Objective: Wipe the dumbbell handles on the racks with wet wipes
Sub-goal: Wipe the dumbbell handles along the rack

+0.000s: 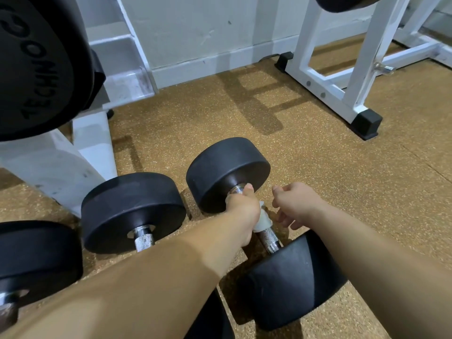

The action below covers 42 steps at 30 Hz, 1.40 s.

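Note:
A black dumbbell (227,172) lies on the brown floor, its chrome handle (269,237) running toward me. My left hand (243,209) grips that handle with a white wet wipe (263,222) wrapped under its fingers; the wipe sticks out on the near side. Just right of the handle hovers my right hand (296,204), fingers loosely curled and holding nothing. The handle's knurled part shows between the wipe and the near black head (291,282).
Two more black dumbbells (133,211) (36,260) lie to the left on the floor. A white rack (56,165) with a large black weight (41,62) stands at the left. Another white frame (342,77) stands at the back right. Speckled brown floor (342,179) stretches to the right.

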### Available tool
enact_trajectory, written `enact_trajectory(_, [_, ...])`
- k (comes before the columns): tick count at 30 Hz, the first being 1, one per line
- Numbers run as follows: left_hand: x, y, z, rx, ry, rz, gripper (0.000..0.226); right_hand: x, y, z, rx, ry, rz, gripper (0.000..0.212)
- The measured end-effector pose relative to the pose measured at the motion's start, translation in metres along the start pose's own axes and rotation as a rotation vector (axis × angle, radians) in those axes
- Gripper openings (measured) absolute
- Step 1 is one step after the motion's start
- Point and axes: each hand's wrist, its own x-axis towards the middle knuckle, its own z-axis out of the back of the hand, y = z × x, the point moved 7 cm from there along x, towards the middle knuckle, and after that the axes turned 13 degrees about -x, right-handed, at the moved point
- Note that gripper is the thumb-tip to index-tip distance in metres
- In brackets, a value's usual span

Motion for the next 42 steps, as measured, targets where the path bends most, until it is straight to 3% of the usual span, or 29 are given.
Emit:
enact_trajectory(4, [-0.022, 0.025, 0.000, 0.204, 0.181, 0.043, 0.064, -0.001, -0.003, 0.008, 0.077, -0.082, -0.021, 0.049])
enact_trajectory(10, [-0.049, 0.056, 0.002, 0.397, 0.461, 0.240, 0.054, -0.006, 0.008, -0.007, -0.075, 0.071, -0.002, 0.054])
enact_trajectory(13, [-0.048, 0.058, 0.007, 0.413, 0.463, 0.265, 0.042, -0.007, 0.009, -0.010, -0.104, 0.093, 0.003, 0.053])
enact_trajectory(16, [-0.046, 0.039, 0.002, 0.276, 0.373, 0.185, 0.009, -0.008, 0.010, -0.008, -0.097, 0.064, 0.022, 0.050])
enact_trajectory(21, [-0.047, 0.025, -0.013, -0.030, 0.195, 0.155, 0.017, -0.006, 0.003, 0.005, -0.024, -0.095, 0.043, 0.045])
enact_trajectory(24, [-0.051, 0.014, -0.013, -0.167, 0.171, 0.174, 0.008, -0.009, -0.001, 0.007, -0.008, -0.114, 0.030, 0.045])
enact_trajectory(27, [-0.045, 0.002, -0.007, -0.237, 0.091, 0.123, 0.009, -0.010, 0.003, 0.004, -0.034, -0.131, 0.049, 0.047])
enact_trajectory(29, [-0.050, 0.003, -0.005, -0.149, 0.064, 0.052, 0.007, -0.010, 0.007, 0.002, -0.054, -0.149, 0.064, 0.044])
enact_trajectory(31, [-0.056, 0.014, -0.004, -0.004, 0.118, 0.031, 0.007, -0.010, 0.010, 0.001, -0.078, -0.163, 0.075, 0.042])
enact_trajectory(34, [-0.068, 0.028, -0.002, 0.162, 0.295, 0.165, 0.008, -0.008, 0.011, 0.003, -0.100, -0.162, 0.081, 0.043])
enact_trajectory(37, [-0.070, 0.031, 0.002, 0.117, 0.410, 0.262, 0.013, -0.008, 0.013, 0.002, -0.115, -0.135, 0.075, 0.044])
enact_trajectory(42, [-0.053, 0.033, 0.002, 0.072, 0.341, 0.178, 0.019, -0.007, 0.006, 0.003, -0.090, -0.098, 0.052, 0.048])
